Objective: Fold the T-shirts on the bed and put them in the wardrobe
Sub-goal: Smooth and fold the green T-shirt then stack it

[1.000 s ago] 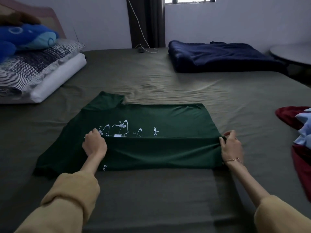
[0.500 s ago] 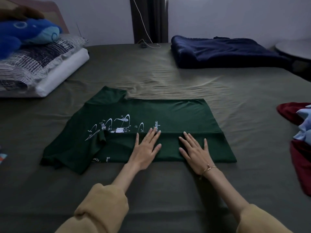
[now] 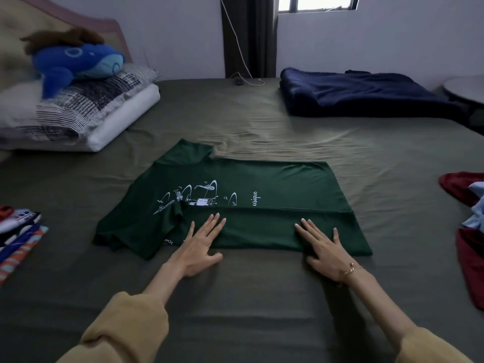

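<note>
A dark green T-shirt (image 3: 275, 184) with a white print lies spread on the bed (image 3: 235, 297), its near long edge folded over toward the middle. My left hand (image 3: 201, 244) rests flat on that folded strip, fingers straight and spread. My right hand (image 3: 324, 247), with a thin bracelet at the wrist, presses flat on the same strip further right. A sleeve of the shirt lies folded in at the left end. Both forearms come out of yellow sleeves.
A pile of unfolded red and light blue garments (image 3: 468, 213) lies at the right edge. Folded patterned clothes (image 3: 18, 231) sit at the left edge. Pillows with a blue plush toy (image 3: 76, 61) are at the back left, a navy blanket (image 3: 361, 93) at the back right.
My hands let go of the shirt's folded edge at its ends and moved inward to lie flat on the fold. Since half a second ago they have slid apart along it.
</note>
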{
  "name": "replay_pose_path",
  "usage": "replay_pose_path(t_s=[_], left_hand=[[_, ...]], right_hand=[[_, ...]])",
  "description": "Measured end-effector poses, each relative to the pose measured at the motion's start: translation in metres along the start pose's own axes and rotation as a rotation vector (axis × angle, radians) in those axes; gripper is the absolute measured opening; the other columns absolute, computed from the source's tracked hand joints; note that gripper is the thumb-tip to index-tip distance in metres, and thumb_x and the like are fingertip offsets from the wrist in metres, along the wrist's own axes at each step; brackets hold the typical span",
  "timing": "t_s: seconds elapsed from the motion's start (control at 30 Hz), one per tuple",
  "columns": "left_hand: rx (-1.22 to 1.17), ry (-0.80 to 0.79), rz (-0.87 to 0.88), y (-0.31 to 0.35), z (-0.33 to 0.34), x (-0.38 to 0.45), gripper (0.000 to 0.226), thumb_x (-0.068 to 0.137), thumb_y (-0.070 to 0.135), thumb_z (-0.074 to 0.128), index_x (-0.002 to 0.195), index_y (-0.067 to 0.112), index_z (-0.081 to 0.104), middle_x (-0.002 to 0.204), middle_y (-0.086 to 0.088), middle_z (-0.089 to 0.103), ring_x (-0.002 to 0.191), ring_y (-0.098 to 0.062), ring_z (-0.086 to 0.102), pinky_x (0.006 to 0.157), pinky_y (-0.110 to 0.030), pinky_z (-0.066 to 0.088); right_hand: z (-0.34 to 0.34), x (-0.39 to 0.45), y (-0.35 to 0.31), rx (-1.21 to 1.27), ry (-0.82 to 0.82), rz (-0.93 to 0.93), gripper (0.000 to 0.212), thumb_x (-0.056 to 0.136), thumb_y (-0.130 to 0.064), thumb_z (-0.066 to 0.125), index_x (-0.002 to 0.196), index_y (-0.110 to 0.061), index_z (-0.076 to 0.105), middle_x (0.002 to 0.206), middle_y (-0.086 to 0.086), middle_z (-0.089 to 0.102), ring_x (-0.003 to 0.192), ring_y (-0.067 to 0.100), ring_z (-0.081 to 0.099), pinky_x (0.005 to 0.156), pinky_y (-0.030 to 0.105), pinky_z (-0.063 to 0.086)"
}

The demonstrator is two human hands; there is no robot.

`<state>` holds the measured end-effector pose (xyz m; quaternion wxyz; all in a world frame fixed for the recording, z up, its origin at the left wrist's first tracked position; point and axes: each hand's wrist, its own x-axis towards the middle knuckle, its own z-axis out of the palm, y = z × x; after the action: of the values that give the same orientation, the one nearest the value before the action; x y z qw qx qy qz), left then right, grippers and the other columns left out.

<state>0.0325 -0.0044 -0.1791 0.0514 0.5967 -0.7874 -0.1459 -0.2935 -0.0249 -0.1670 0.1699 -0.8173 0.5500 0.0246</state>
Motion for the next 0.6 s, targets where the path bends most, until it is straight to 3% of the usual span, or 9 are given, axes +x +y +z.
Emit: replay_pose_path(t_s=[0.1,0.2,0.27,0.4,0.6], left_hand=[[0.012,0.034,-0.092,-0.009,-0.001,0.000,0.079,0.084,0.024,0.039,0.152,0.021,-0.001,0.158,0.009,-0.007,0.143,-0.001,-0.013,0.117,-0.037,-0.009],[0.007,0.100,-0.263,-0.027,-0.007,0.000,0.081,0.084,-0.002,0.041,0.152,0.016,0.000,0.159,0.002,-0.007,0.146,-0.010,-0.008,0.117,-0.037,-0.003],[0.044,0.129,-0.360,-0.040,-0.010,-0.006,0.081,0.085,-0.008,0.040,0.152,0.015,0.001,0.160,0.001,-0.007,0.146,-0.011,-0.005,0.117,-0.036,0.004],[0.095,0.186,-0.429,-0.059,-0.011,-0.016,0.081,0.089,-0.010,0.039,0.152,0.022,0.001,0.160,0.004,-0.003,0.147,-0.011,0.001,0.108,-0.030,0.034],[0.210,0.098,-0.374,-0.063,-0.013,-0.019,0.085,0.089,-0.012,0.037,0.151,0.021,-0.009,0.159,0.004,-0.007,0.147,-0.012,-0.004,0.106,-0.026,0.035]], right_hand=[[-0.003,0.004,0.000,-0.088,0.012,0.075,0.085,0.086,0.006,0.039,0.149,-0.024,-0.009,0.157,-0.004,-0.015,0.144,0.011,-0.015,0.113,0.054,0.004],[-0.004,0.009,0.004,-0.151,0.012,0.160,0.094,0.084,0.013,0.043,0.149,-0.025,-0.013,0.156,-0.001,-0.019,0.144,0.017,-0.015,0.112,0.056,0.011],[-0.004,0.010,0.005,-0.199,0.012,0.191,0.099,0.082,0.016,0.046,0.148,-0.027,-0.015,0.156,-0.002,-0.020,0.145,0.019,-0.014,0.112,0.057,0.012],[0.002,0.009,0.001,-0.237,0.020,0.259,0.104,0.082,0.015,0.049,0.146,-0.030,-0.019,0.155,-0.006,-0.022,0.145,0.022,-0.014,0.110,0.060,0.011],[-0.001,0.002,0.000,-0.247,-0.048,0.311,0.097,0.088,0.002,0.051,0.146,-0.031,-0.020,0.155,-0.011,-0.021,0.145,0.020,-0.011,0.108,0.063,0.014]])
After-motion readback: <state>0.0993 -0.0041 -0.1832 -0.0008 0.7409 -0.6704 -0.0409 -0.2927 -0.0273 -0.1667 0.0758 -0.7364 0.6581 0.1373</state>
